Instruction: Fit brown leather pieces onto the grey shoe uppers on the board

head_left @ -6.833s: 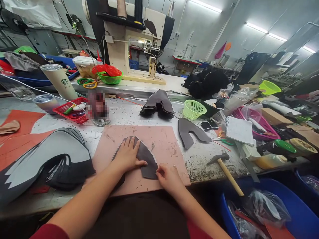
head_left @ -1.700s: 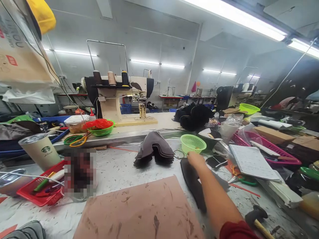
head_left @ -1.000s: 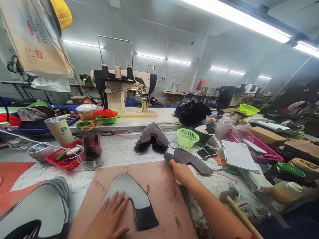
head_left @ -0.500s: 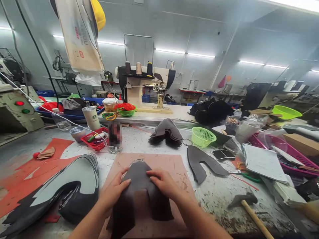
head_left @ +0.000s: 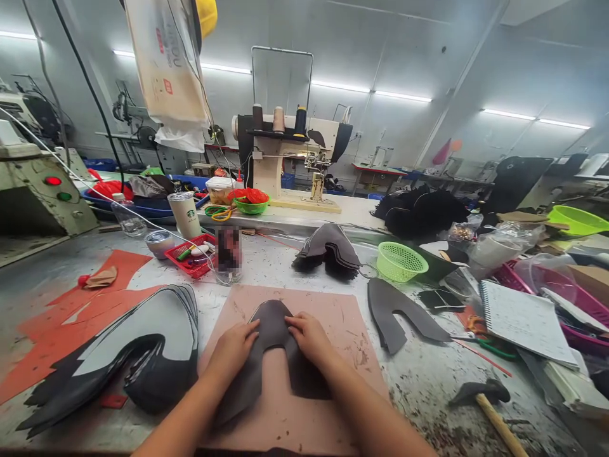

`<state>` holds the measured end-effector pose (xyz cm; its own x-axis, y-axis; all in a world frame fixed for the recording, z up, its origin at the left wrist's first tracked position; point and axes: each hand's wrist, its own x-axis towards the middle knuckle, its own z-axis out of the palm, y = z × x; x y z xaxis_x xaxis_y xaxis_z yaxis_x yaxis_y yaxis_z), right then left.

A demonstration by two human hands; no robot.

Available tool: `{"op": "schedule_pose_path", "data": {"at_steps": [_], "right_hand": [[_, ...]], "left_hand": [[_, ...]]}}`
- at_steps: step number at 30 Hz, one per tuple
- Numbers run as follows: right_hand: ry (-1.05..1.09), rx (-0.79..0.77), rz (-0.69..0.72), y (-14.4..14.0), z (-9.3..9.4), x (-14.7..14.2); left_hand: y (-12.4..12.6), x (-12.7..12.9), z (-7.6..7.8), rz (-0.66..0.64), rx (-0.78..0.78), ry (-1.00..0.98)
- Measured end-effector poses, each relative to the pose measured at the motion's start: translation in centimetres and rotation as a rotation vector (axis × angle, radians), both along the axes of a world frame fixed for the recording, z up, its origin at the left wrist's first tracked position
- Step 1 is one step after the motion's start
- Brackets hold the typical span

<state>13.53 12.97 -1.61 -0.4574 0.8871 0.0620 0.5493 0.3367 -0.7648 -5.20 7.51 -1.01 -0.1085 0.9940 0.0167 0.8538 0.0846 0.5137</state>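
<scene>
Both hands lie flat, fingers spread, w/ the left hand (head_left: 233,346) & right hand (head_left: 311,336) pressing the dark shoe piece (head_left: 272,320) in the middle of the pink mat (head_left: 352,317), so the person should prob. push evenly, edges lined up.

Two bare hands, the left hand (head_left: 233,346) and the right hand (head_left: 311,336), lie on one dark brown U-shaped leather piece (head_left: 271,320), which rests on one pink cutting mat (head_left: 352,330). One more dark U-shaped leather piece (head_left: 397,311) lies singly to the right, and two stacks of such cut pieces show: a small dark stack (head_left: 328,247) and a large grey-faced stack (head_left: 137,336). There are one green mesh basket (head_left: 402,261), one wooden-handled hammer (head_left: 485,406), one spiral notebook (head_left: 523,320), one beige sewing machine (head_left: 290,158) carrying three thread spools (head_left: 278,119), and one Starbucks tumbler (head_left: 186,214).
</scene>
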Motion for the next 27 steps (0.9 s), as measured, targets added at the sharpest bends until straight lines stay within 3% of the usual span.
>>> {"op": "schedule_pose_path", "data": {"at_steps": [14, 20, 24, 27], "right_hand": [[-0.048, 0.028, -0.001, 0.0, -0.4, -0.1], [-0.142, 0.013, 0.004, 0.7, -0.1, -0.6], [-0.078, -0.113, 0.016, 0.6, 1.1, 0.4], [0.076, -0.305, -0.059, -1.2, 1.5, 2.8]], "left_hand": [[0.2, 0.3, 0.8, -0.023, -0.096, 0.144], [1.6, 0.9, 2.3, -0.106, -0.088, 0.330], [3.6, 3.1, 2.5, -0.273, -0.037, 0.408], [4.3, 4.6, 1.6, -0.294, -0.030, 0.456]]}}
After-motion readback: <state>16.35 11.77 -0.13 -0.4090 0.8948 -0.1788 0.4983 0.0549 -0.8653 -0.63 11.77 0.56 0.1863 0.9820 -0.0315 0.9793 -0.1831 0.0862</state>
